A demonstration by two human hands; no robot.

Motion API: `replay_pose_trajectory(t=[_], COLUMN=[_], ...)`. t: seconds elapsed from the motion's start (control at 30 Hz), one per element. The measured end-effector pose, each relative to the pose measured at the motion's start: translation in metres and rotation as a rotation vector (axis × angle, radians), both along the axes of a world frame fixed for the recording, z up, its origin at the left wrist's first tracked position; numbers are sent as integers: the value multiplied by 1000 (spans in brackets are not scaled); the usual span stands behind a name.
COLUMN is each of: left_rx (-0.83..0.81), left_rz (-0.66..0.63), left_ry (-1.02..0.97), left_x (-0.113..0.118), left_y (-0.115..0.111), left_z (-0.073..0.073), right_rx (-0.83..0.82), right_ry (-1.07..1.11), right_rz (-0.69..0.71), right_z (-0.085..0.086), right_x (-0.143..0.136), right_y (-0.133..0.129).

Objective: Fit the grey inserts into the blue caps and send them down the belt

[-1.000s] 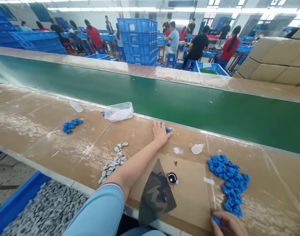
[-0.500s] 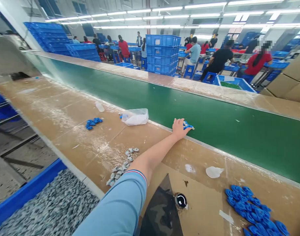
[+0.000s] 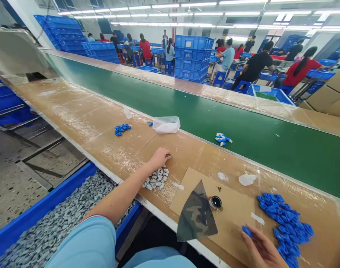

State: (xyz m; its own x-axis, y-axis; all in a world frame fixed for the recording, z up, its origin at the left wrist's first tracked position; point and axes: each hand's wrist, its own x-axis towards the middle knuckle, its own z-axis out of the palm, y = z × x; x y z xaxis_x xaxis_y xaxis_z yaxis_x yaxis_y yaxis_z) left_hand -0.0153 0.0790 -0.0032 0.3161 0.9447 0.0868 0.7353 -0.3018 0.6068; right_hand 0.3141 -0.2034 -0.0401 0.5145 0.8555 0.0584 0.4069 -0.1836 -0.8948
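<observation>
Slanting forward-left lengthwise, blue piece (image 3: 246, 231) in right grip (image 3: 261, 247)

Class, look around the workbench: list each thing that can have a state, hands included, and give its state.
Left hand: fingers curled at a grey piece, grip unclear
Right hand: pinching a blue piece
Jar: open, dark inside
Clear tub: open, white material inside
Blue bin: open, holding many grey pieces
Green belt: moving or stopped, cannot tell
Blue heap: loose, piled up

desk (image 3: 192, 156) | blue-piece heaps (image 3: 288, 219) — two | grey-piece heap (image 3: 156, 180) — one | plastic tub (image 3: 166, 125): one | camouflage-patterned sheet (image 3: 196, 214): one | round jar (image 3: 215, 202): one
</observation>
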Motion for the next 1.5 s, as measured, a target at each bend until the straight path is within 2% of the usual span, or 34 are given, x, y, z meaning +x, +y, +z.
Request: replay_pose_trajectory(t=[0.07,0.13,0.2,0.27,0.4,0.5,0.57,0.67,0.87,1.2,1.33,1.5], left_rx=[11,27,39,6,-288,-518,-584,-629,-830,-840,-837,-820], left_rz=[2,3,-4,-37,-111,-121,-140,-159,-83,-45,-103,-249], left_ry=[-31,-66,-170,-366,-760,-912,-949,-955,-1044,-1098,-1102,-1018], left_x=[3,7,14,24,55,75,83,89,96,103,106,102], left_y=[-3,-12,-28,-53,-113,-145,-157,-165,-171,-175,-177,-174], left_z=[0,4,8,11,6,-3,-9,-14,-20,-16,-16,-13], right_rx=[91,148,167,159,122,124,125,127,134,124,137,176], right_ry=[-93,-186,-229,-270,-390,-437,-445,-445,-434,-342,-252,-227], right_rz=[6,73,114,135,242,283,289,303,317,344,421,492], right_z=[11,19,25,31,40,42,42,41,42,47,48,51], right_x=[-11,-20,-27,-33,-40,-40,-39,-39,-40,-47,-60,-61], right_y=[12,23,33,41,51,56,57,58,59,48,43,44])
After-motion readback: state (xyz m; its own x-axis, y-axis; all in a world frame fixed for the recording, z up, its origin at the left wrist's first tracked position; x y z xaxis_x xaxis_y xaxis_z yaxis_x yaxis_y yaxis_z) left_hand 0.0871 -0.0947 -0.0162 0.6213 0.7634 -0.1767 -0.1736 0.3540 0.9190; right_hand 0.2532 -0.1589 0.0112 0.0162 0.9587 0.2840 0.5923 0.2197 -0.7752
